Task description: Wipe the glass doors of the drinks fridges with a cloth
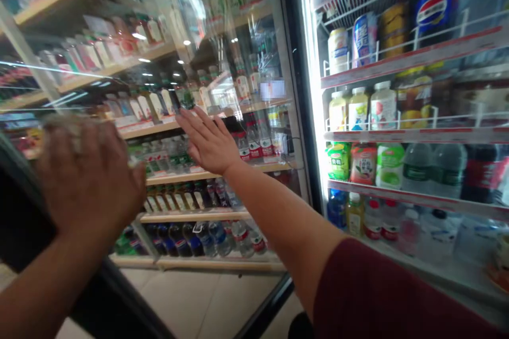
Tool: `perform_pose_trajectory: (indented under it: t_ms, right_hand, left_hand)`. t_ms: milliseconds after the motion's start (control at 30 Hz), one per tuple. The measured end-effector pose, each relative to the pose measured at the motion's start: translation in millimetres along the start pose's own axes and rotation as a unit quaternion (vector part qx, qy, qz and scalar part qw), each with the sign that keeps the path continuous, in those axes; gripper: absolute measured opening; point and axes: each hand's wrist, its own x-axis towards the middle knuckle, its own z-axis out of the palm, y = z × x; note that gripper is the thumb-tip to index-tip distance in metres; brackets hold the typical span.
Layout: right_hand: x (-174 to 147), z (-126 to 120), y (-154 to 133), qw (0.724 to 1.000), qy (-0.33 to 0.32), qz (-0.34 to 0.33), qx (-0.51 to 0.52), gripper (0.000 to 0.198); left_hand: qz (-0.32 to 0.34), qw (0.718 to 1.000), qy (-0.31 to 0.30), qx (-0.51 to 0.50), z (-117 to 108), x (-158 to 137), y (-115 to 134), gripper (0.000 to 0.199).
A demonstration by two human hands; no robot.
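Observation:
My right hand (214, 143) lies flat with fingers stretched out against the glass of an open cooler door (292, 63). My left hand (89, 175) is smeared by motion near the door's other, dark edge. A pale, crumpled cloth (71, 123) shows past its fingertips and beside the thumb, pressed between the hand and the glass. Most of the cloth is hidden behind the hand. Bottles on shelves show through the glass behind both hands.
To the right, the lit cooler (397, 135) holds bottles and cans behind wire rails, with a large cola bottle (431, 5) near the top. Beyond the glass stand wooden shelves (191, 175) of drinks. Pale floor tiles (191, 302) show below.

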Motion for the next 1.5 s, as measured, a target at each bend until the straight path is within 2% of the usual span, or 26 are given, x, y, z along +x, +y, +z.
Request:
perform_pose_trajectory:
  t_ms: [100,133,200,267,333,367,400,500,533,567,633,700,767,800,833,933,967,1000,1100,1167,1233,1300,1367,1400,1500]
  right_hand:
    - [2,7,-2,1.000,0.014,0.008,0.004,0.066]
    - [2,9,-2,1.000,0.021,0.009,0.006,0.065]
    - [2,14,-3,0.999,0.036,0.009,0.012,0.065]
    - [3,18,-3,0.998,0.051,0.012,0.016,0.065]
    - [3,21,-4,0.998,0.062,0.020,0.016,0.064]
    - [3,23,-4,0.998,0.064,0.023,0.015,0.063]
    - [3,24,-5,0.997,0.066,0.024,0.013,0.063]
    - [4,29,-7,0.996,0.077,0.038,0.015,0.062]
    - [4,31,-7,0.995,0.086,0.041,0.021,0.062]
    - [4,33,-7,0.994,0.098,0.043,0.031,0.062]
    - [4,37,-8,0.990,0.124,0.035,0.055,0.062]
    - [4,40,-8,0.986,0.145,0.028,0.075,0.062]
    - [4,41,-8,0.985,0.146,0.032,0.081,0.062]
    - [4,41,-8,0.986,0.140,0.034,0.080,0.062]
    - [5,40,-8,0.988,0.129,0.035,0.077,0.062]
    - [6,42,-8,0.993,0.094,0.034,0.060,0.065]
    - [7,43,-8,0.994,0.091,0.033,0.058,0.065]
    - [7,45,-8,0.993,0.095,0.032,0.060,0.066]
    - [7,51,-7,0.987,0.139,0.032,0.075,0.066]
    - [7,54,-7,0.984,0.159,0.028,0.076,0.068]
    - [6,54,-6,0.984,0.162,0.024,0.072,0.070]
    - [6,52,-6,0.985,0.156,0.026,0.069,0.069]
    - [6,49,-7,0.986,0.147,0.035,0.065,0.066]
    - [6,46,-7,0.987,0.141,0.038,0.062,0.065]
    - [5,40,-8,0.990,0.121,0.040,0.058,0.065]
  left_hand:
    - [0.145,0.986,-0.081,0.008,7,-10,-3,0.084]
    - [0.165,0.982,-0.092,0.005,5,-7,-6,0.081]
    - [0.133,0.989,-0.050,0.037,-4,5,-12,0.080]
    - [0.062,0.995,0.012,0.081,-11,17,-14,0.085]
    - [0.020,0.994,0.040,0.098,-6,15,-10,0.089]
    - [0.029,0.995,0.033,0.092,1,6,-5,0.089]
    - [0.051,0.995,0.014,0.082,10,-8,-1,0.088]
    - [0.212,0.973,-0.093,0.025,33,-56,7,0.078]
    - [0.243,0.964,-0.104,0.024,35,-67,6,0.077]
    - [0.246,0.964,-0.093,0.034,33,-73,4,0.077]
    - [0.186,0.979,-0.048,0.070,23,-71,-1,0.079]
    - [0.075,0.992,0.003,0.101,13,-60,-1,0.081]
    - [-0.001,0.993,0.031,0.110,15,-58,6,0.082]
    - [-0.001,0.994,0.027,0.106,20,-62,12,0.082]
    - [0.027,0.995,0.008,0.096,26,-68,17,0.082]
    - [0.158,0.982,-0.070,0.070,39,-87,25,0.081]
    - [0.169,0.980,-0.075,0.073,38,-88,24,0.082]
    - [0.153,0.982,-0.067,0.083,34,-86,20,0.084]
    - [0.024,0.993,-0.005,0.119,22,-77,14,0.095]
    - [-0.042,0.992,0.027,0.119,25,-83,20,0.101]
    - [-0.026,0.996,0.018,0.085,37,-102,32,0.101]
    - [0.074,0.996,-0.044,0.034,49,-121,40,0.094]
    - [0.117,0.990,-0.066,0.029,52,-127,39,0.088]
    - [0.101,0.992,-0.056,0.042,49,-123,35,0.087]
    - [-0.017,0.996,0.013,0.085,33,-101,21,0.089]
